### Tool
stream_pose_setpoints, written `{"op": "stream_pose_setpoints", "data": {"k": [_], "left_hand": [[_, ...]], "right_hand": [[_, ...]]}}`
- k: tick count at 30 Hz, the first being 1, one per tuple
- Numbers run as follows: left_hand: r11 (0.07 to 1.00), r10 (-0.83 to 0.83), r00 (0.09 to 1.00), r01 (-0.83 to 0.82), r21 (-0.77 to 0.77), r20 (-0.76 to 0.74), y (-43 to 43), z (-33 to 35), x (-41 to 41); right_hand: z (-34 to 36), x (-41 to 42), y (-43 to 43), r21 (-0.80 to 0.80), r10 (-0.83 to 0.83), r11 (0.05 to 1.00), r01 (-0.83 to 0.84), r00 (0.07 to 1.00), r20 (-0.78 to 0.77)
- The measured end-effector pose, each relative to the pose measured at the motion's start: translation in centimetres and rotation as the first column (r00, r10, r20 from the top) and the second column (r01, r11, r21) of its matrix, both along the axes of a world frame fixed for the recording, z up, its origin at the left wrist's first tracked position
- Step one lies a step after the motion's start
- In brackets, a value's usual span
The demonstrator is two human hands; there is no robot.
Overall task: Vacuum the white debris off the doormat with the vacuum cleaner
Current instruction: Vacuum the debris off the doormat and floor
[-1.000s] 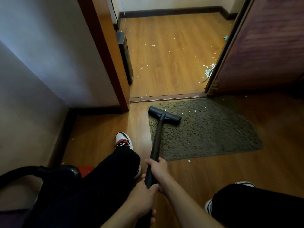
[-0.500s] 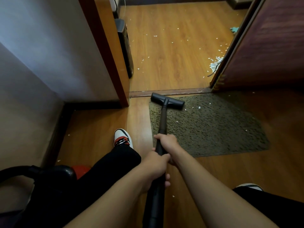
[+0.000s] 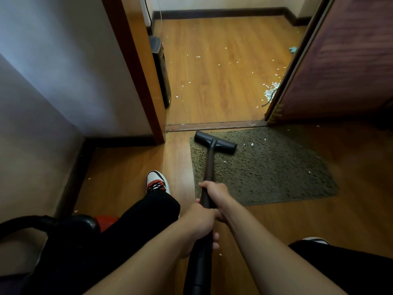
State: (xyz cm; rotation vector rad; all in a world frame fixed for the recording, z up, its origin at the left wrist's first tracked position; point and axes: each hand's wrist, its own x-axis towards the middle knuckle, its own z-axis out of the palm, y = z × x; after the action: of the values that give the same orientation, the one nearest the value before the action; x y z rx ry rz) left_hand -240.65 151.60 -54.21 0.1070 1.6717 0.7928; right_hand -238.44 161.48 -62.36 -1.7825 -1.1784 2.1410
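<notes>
A dark olive doormat lies on the wooden floor just before the door threshold. A few white scraps dot it to the right of the nozzle. The black vacuum nozzle rests on the mat's far left corner, at the end of the black wand. My right hand grips the wand further forward, and my left hand grips it just behind, closer to my body.
The vacuum body, black and red, sits at the lower left by my left shoe. Beyond the threshold more white scraps litter the floor, with a pile by the open door. A black appliance stands behind the door frame.
The nozzle was pushed from the mat's middle-left up to its far edge, and now sits slightly back from that edge. Both hands kept their grip on the wand.
</notes>
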Motion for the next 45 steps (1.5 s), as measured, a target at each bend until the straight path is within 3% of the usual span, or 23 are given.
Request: {"op": "stream_pose_setpoints", "data": {"k": [13, 19, 24, 29, 31, 34, 36, 39, 45], "left_hand": [[0.991, -0.113, 0.992, 0.108, -0.078, -0.063, -6.8, 3.3, 4.5], [0.993, -0.098, 0.995, 0.096, -0.076, -0.028, -4.3, 1.5, 1.9], [0.979, -0.195, 0.979, 0.192, -0.065, -0.053, -0.7, 0.2, -1.9], [0.981, -0.11, 0.989, 0.092, -0.171, -0.1, 2.2, 1.2, -5.4], [0.981, -0.107, 0.993, 0.098, -0.165, -0.047, 3.1, 1.9, -6.7], [0.967, -0.062, 0.975, 0.112, -0.229, 0.215, 4.6, 2.0, -8.2], [0.96, 0.001, 0.947, 0.089, -0.265, 0.32, 5.4, 0.9, -8.9], [0.967, 0.04, 0.94, 0.05, -0.251, 0.339, 6.3, -1.0, -9.1], [0.97, 0.07, 0.979, -0.023, -0.241, 0.19, 4.1, -3.1, -7.0]], "right_hand": [[3.4, 5.1, -7.6, -0.062, -0.025, 0.998, 0.023, 0.999, -0.035], [2.2, 2.5, -4.9, -0.049, -0.014, 0.999, 0.012, 0.999, -0.032], [-0.1, -1.4, -1.0, -0.048, -0.032, 0.998, 0.032, 0.999, -0.007], [1.5, -3.7, 0.9, -0.145, 0.005, 0.989, -0.003, 1.0, 0.012], [2.1, -4.6, 1.9, -0.215, -0.031, 0.976, 0.034, 0.999, 0.017], [2.7, -6.1, 3.7, -0.283, -0.136, 0.95, 0.132, 0.991, 0.006], [2.1, -7.0, 4.7, -0.225, -0.128, 0.965, 0.133, 0.991, 0.038], [0.5, -7.7, 5.5, -0.116, -0.101, 0.987, 0.112, 0.99, 0.1], [-2.3, -7.1, 3.4, -0.059, -0.107, 0.992, 0.115, 0.986, 0.132]]}}
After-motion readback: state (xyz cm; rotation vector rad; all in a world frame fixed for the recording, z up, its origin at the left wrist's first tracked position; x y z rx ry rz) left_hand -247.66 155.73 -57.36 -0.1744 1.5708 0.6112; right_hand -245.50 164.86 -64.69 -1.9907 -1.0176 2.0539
